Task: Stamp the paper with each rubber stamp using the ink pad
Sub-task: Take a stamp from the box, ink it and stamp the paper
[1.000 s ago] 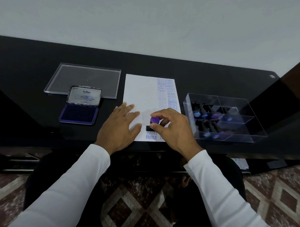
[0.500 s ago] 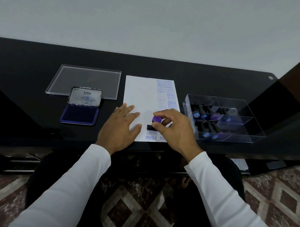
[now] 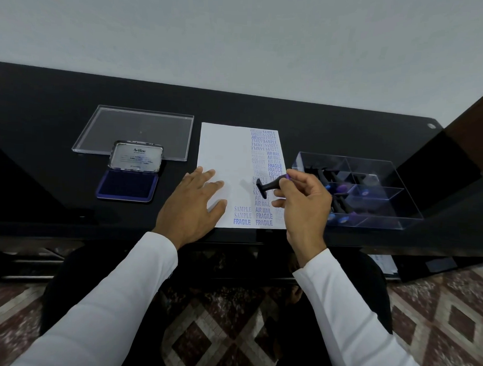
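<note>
Rubber stamp (image 3: 270, 186) tilted in right hand (image 3: 305, 204) fingers, face hidden, left hand (image 3: 191, 205) flat on paper (image 3: 225, 149)

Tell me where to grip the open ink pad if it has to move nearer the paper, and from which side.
Take the ink pad by the short left and right edges of its blue base tray, coming from above and the near side. The lid stands hinged open along the far edge, blocking that side, and the inked face is exposed, so the hands should stay on the rim. The left hand, flat on the paper, is nearest.
</note>
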Available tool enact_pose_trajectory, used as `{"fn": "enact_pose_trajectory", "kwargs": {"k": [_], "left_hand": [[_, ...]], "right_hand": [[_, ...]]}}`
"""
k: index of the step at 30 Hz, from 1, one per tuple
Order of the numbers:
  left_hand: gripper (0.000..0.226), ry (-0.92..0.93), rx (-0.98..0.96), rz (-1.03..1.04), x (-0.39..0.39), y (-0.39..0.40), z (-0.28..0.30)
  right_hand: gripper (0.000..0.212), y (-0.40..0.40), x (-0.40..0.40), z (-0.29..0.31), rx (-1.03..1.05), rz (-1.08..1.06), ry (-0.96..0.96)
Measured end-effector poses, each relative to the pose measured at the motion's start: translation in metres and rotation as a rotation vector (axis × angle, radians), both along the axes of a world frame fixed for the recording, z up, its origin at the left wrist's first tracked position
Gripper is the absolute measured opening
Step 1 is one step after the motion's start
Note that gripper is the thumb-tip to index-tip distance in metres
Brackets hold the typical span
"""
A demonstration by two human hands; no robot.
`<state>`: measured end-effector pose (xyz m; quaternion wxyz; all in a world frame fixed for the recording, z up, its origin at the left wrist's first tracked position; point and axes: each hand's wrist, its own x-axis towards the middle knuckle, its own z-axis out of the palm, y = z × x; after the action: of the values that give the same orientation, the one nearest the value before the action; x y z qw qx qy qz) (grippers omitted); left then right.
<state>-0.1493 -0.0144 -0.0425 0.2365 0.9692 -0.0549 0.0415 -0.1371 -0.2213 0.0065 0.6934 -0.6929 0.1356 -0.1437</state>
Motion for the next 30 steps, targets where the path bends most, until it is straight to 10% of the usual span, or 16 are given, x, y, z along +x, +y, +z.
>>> {"fn": "enact_pose_trajectory", "kwargs": {"k": [30], "left_hand": [[0.052,-0.006,0.000,0.000,-0.0006,-0.0005,0.0002]], "right_hand": [[0.017,-0.0040,0.0012,-0.0047,-0.032,-0.005,0.020]]}}
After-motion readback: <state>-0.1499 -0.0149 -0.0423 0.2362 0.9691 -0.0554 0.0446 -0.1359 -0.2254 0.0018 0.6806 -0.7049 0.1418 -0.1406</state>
